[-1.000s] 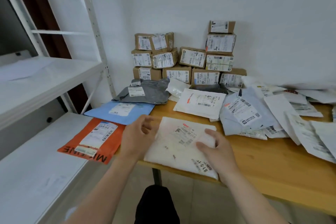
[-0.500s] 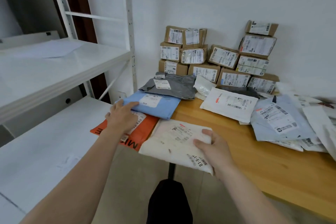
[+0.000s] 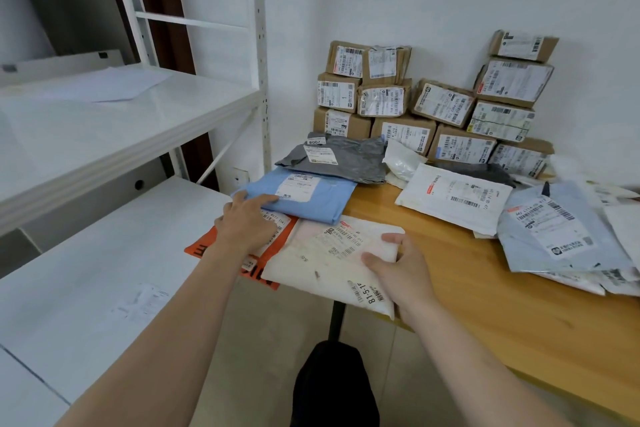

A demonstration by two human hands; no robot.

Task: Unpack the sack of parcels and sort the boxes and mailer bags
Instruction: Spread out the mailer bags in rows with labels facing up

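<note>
A cream mailer bag (image 3: 322,263) lies at the near left corner of the wooden table (image 3: 485,291), partly over the edge. My right hand (image 3: 398,267) grips its right edge, thumb on top. My left hand (image 3: 247,222) rests flat on the orange mailer bag (image 3: 204,248), fingertips touching the blue mailer bag (image 3: 311,198) behind it. A grey mailer bag (image 3: 346,159) lies further back. Brown labelled boxes (image 3: 433,107) are stacked against the wall.
A white metal shelf rack (image 3: 104,135) stands at the left, its lower shelf (image 3: 86,288) level with the table. More white and pale blue mailer bags (image 3: 547,225) are spread over the table's right side. A black table leg (image 3: 337,319) stands below.
My left hand left the cream bag and moved left onto the orange bag, reaching the blue one. My right hand kept hold of the cream bag. The view turned left.
</note>
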